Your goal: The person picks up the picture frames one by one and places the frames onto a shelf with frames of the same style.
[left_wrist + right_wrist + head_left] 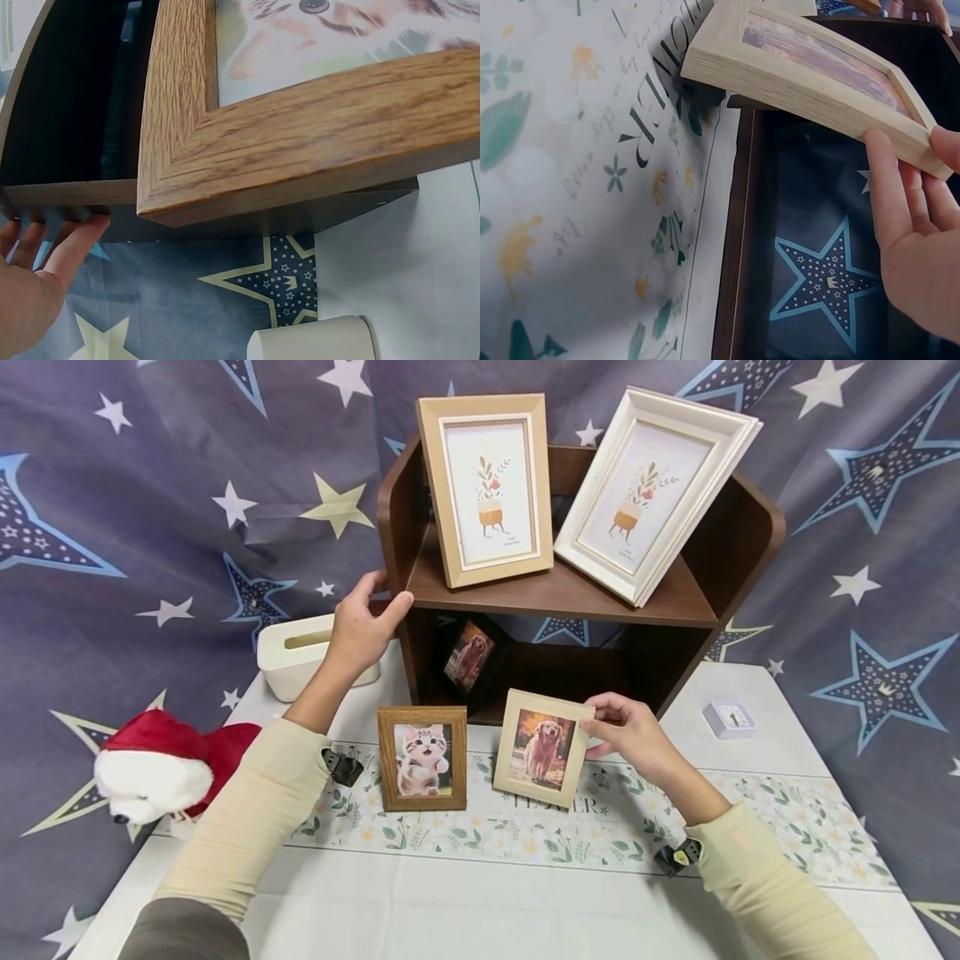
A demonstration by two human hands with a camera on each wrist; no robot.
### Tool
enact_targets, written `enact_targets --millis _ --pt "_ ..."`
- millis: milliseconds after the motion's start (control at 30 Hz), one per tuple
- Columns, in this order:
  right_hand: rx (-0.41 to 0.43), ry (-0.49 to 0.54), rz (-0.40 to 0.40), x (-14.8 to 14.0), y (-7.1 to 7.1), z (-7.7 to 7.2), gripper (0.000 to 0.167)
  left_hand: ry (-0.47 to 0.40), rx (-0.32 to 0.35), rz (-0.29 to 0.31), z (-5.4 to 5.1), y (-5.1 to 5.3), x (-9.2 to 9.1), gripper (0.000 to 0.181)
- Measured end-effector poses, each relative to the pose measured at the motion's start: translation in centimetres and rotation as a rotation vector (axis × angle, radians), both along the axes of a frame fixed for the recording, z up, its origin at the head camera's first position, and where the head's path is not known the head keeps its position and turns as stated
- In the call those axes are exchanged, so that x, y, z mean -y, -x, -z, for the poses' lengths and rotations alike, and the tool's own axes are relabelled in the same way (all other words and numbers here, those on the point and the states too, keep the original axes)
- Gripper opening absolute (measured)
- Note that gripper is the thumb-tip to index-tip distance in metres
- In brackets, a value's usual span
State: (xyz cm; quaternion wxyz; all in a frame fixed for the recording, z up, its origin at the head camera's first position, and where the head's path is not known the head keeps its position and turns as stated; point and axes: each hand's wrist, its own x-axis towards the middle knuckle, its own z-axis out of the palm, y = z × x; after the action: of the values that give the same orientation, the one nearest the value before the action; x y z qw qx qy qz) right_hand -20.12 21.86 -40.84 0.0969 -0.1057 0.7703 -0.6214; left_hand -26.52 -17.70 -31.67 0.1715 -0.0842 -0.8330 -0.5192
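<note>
My right hand [628,732] pinches the right edge of a pale wood photo frame [504,760] with a dog picture. In the right wrist view the frame [810,90] tilts over the flowered tabletop, in front of the dark brown shelf [562,610]. My left hand [362,628] touches the outer left side of the shelf, the thumb near its front edge. The left wrist view shows those fingers [79,244] against the panel. A brown wood frame [386,760] with a kitten picture stands left of the pale one.
A tan frame [536,493] and a tilted white frame [581,522] stand on the upper shelf. Below leans a black frame [487,681]. A white tissue box [288,664] and a plush dog [157,777] are at left, a small clock [729,719] at right.
</note>
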Motion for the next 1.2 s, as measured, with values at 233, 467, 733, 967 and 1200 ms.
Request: enact_targets --millis 233,467,733,967,1200 --pt "-0.006 0.032 0.022 -0.1 0.2 -0.4 0.026 -0.006 0.011 0.004 0.0 0.0 0.0 0.055" --pt "-0.029 0.021 0.069 -0.1 0.4 -1.0 0.024 0.000 0.010 0.005 -0.1 0.0 0.0 0.055" --pt "-0.059 0.028 0.112 0.0 1.0 -1.8 0.023 -0.002 0.011 0.004 0.0 0.0 0.0 0.056" --pt "-0.077 0.038 0.153 0.4 1.4 -2.6 0.023 0.000 0.013 0.004 0.0 -0.1 0.0 0.056" --pt "-0.082 0.078 0.188 0.6 2.0 -2.5 0.024 0.006 0.007 0.003 0.0 -0.1 0.0 0.056"
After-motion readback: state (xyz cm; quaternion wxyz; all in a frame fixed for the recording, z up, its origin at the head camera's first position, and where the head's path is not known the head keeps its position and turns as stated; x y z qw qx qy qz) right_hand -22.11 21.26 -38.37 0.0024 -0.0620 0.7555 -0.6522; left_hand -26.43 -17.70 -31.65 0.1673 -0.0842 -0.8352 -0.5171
